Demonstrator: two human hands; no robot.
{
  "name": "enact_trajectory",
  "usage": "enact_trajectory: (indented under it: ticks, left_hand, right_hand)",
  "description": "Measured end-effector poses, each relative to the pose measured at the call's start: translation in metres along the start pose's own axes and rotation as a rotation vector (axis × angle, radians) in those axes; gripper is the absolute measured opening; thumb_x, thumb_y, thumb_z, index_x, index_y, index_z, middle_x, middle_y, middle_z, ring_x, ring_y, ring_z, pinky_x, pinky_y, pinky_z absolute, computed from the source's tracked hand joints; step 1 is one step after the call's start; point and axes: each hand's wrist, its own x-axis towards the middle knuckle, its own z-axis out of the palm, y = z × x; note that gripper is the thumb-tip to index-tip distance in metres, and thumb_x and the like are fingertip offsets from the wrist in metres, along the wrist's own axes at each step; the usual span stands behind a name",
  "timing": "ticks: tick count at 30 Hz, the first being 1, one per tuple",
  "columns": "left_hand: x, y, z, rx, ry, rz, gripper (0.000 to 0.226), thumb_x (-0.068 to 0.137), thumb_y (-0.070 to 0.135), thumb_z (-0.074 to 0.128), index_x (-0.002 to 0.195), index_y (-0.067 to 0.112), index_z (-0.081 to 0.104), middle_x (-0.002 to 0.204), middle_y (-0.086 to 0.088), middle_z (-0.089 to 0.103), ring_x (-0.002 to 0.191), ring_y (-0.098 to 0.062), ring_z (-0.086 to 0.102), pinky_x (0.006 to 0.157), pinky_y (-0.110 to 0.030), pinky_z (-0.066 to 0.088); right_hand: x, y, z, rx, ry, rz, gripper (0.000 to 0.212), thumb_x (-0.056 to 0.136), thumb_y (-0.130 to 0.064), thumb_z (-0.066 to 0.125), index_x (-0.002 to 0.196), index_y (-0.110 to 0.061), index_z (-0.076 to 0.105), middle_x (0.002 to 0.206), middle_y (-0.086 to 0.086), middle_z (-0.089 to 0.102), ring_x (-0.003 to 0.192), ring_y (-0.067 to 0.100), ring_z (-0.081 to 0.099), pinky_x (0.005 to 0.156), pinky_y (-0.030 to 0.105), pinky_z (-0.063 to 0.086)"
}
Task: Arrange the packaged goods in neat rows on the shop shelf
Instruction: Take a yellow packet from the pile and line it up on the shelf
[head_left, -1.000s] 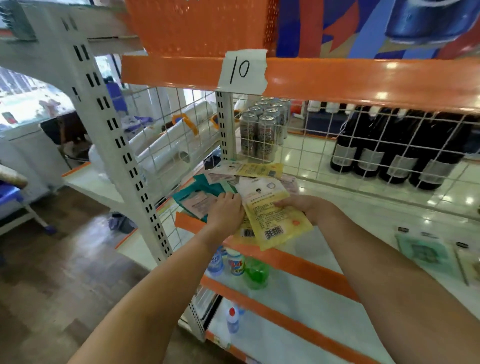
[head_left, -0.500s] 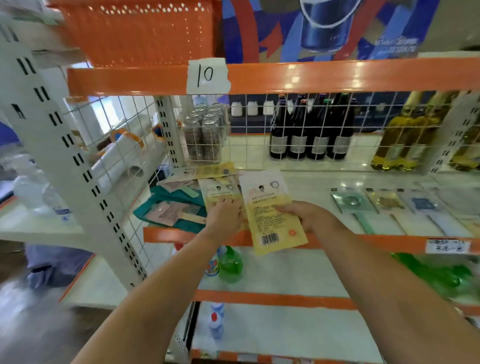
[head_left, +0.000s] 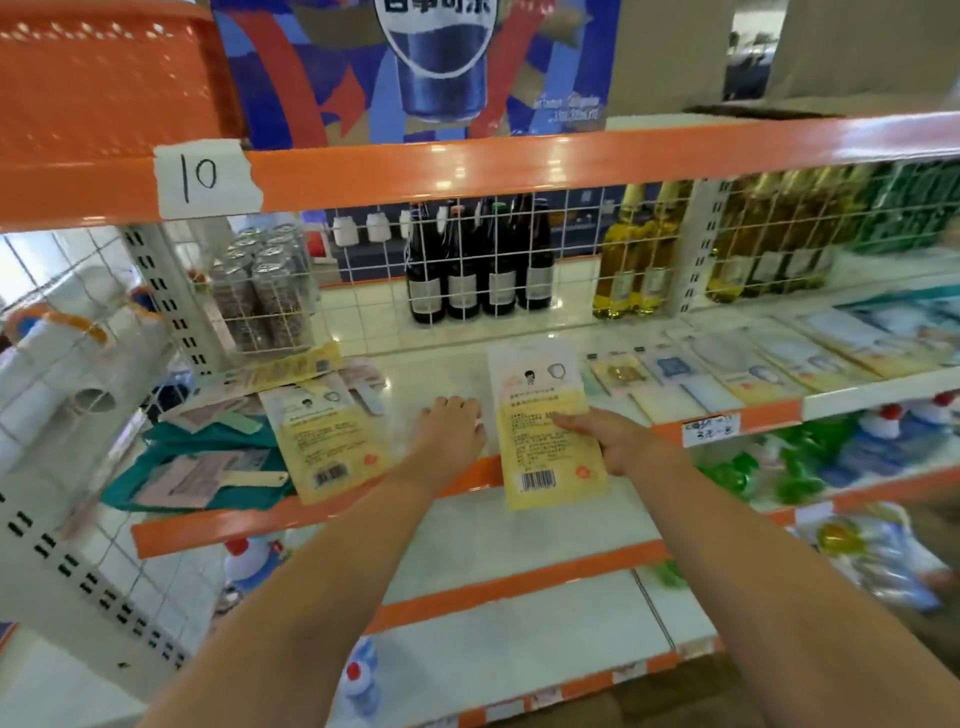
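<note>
My right hand (head_left: 608, 439) grips a flat yellow and white packet (head_left: 545, 426) with a barcode by its right edge, over the front edge of the white shelf (head_left: 441, 374). My left hand (head_left: 449, 426) rests on the bare shelf just left of that packet, holding nothing. A second yellow packet (head_left: 330, 441) lies on the shelf further left, on top of a loose heap of teal and pink packets (head_left: 202, 470). To the right, several flat packets (head_left: 753, 364) lie side by side in a row.
A wire grid (head_left: 519, 260) backs the shelf; behind it stand cans (head_left: 265, 291), dark bottles (head_left: 478, 265) and yellow bottles (head_left: 639, 265). An orange beam with a "10" label (head_left: 205, 176) runs overhead. Lower shelves hold green and white bottles (head_left: 769, 467). An orange basket (head_left: 104, 78) sits above.
My view has swung to the right. My left hand let go of the left yellow packet and moved right onto bare shelf. My right hand carried its packet right, away from the heap.
</note>
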Motion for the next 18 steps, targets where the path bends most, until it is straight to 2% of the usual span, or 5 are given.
enact_trajectory:
  ticks: [2, 4, 9, 13, 18]
  left_hand:
    - [0.009, 0.024, 0.005, -0.008, -0.009, 0.046, 0.034, 0.097, 0.028, 0.038, 0.125, 0.015, 0.051, 0.128, -0.006, 0.053, 0.120, -0.024, 0.046, 0.098, -0.038, 0.037]
    - [0.017, 0.051, 0.006, -0.009, -0.019, 0.094, 0.035, 0.098, 0.027, 0.037, 0.127, 0.014, 0.051, 0.130, -0.007, 0.052, 0.121, -0.024, 0.045, 0.098, -0.038, 0.037]
    - [0.034, 0.121, 0.010, -0.030, -0.021, 0.200, 0.033, 0.097, 0.027, 0.037, 0.124, 0.015, 0.053, 0.130, -0.007, 0.052, 0.121, -0.025, 0.046, 0.095, -0.038, 0.037]
    - [0.041, 0.174, 0.016, -0.029, -0.021, 0.285, 0.031, 0.096, 0.027, 0.039, 0.122, 0.016, 0.053, 0.126, -0.006, 0.055, 0.119, -0.026, 0.048, 0.092, -0.037, 0.040]
    - [0.044, 0.237, 0.023, -0.051, -0.049, 0.394, 0.033, 0.100, 0.030, 0.034, 0.123, 0.013, 0.051, 0.127, -0.008, 0.053, 0.121, -0.026, 0.044, 0.094, -0.040, 0.038]
  right_hand:
    - [-0.011, 0.001, -0.026, -0.001, 0.034, -0.014, 0.019, 0.090, -0.011, 0.060, 0.108, -0.006, 0.061, 0.093, 0.013, 0.072, 0.081, 0.026, 0.070, 0.066, 0.040, 0.059]
    - [-0.022, 0.000, -0.052, 0.000, 0.089, -0.031, 0.015, 0.089, -0.012, 0.063, 0.103, -0.006, 0.062, 0.089, 0.012, 0.073, 0.083, 0.027, 0.069, 0.075, 0.043, 0.057]
    - [-0.053, 0.002, -0.114, 0.056, 0.199, -0.061, 0.029, 0.087, -0.012, 0.065, 0.115, -0.005, 0.058, 0.100, 0.013, 0.071, 0.087, 0.028, 0.069, 0.074, 0.044, 0.058]
    - [-0.080, 0.012, -0.161, 0.081, 0.259, -0.084, 0.014, 0.089, -0.010, 0.062, 0.103, -0.009, 0.062, 0.101, 0.011, 0.070, 0.095, 0.030, 0.065, 0.095, 0.051, 0.048]
    - [-0.111, 0.030, -0.212, 0.134, 0.359, -0.077, 0.030, 0.088, -0.010, 0.062, 0.117, -0.008, 0.058, 0.110, 0.014, 0.068, 0.102, 0.033, 0.064, 0.091, 0.052, 0.048]
